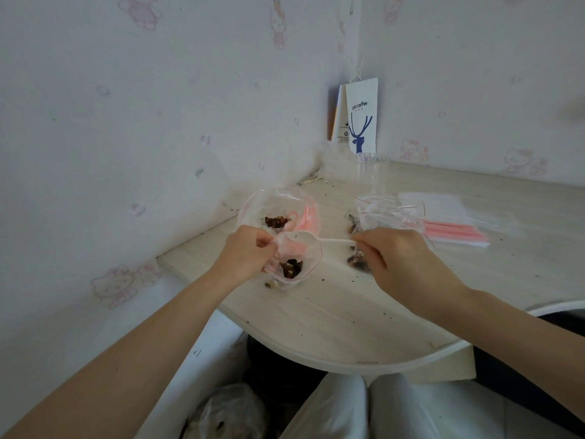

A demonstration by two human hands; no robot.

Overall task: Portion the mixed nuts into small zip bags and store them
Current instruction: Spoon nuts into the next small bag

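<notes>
Mixed nuts (291, 268) sit in the small zip bag (313, 261) on the table (316, 312); left hand (245, 255) pinches its mouth open, right hand (402, 261) grips a white spoon (335, 241) over it. Filling step. Next likely: scoop more from source bag (269, 204), then seal.

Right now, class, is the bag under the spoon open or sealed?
Open: the left hand spreads the bag, its mouth gaping beneath the spoon.

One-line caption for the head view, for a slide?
Left hand holds a small zip bag of nuts open on the table; right hand holds a white plastic spoon at its mouth.
</notes>
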